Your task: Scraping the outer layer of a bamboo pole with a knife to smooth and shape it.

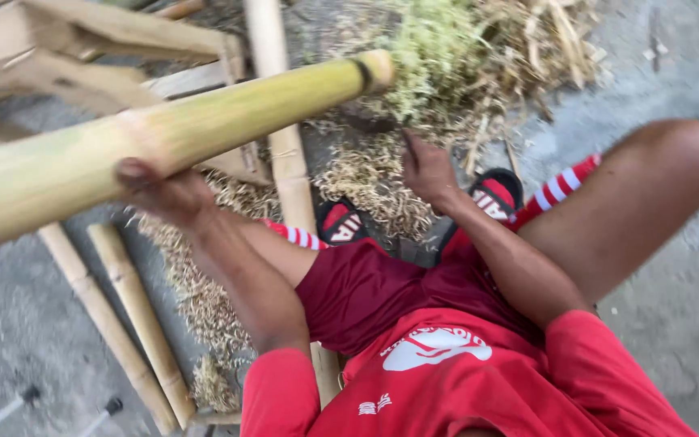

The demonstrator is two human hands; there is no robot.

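Left hand (159,188): it is closed around the thick green-yellow bamboo pole (163,137), near the pole's middle, and holds it raised and slanting over the wooden frame (82,48).
Right hand (424,168): it reaches down to the pile of shavings (366,174) on the ground; the fingers are blurred, so I cannot tell if they grip something.
Pole position: in the air, the far end pointing toward the green fibre heap (438,48), well above the thinner bamboo sticks (135,316) on the concrete floor (10,324).
Good handling, in my judgement: one hand alone carries a long pole, so a grip close to its balance point is better.
Risk: the sandalled feet (495,194) are just below.
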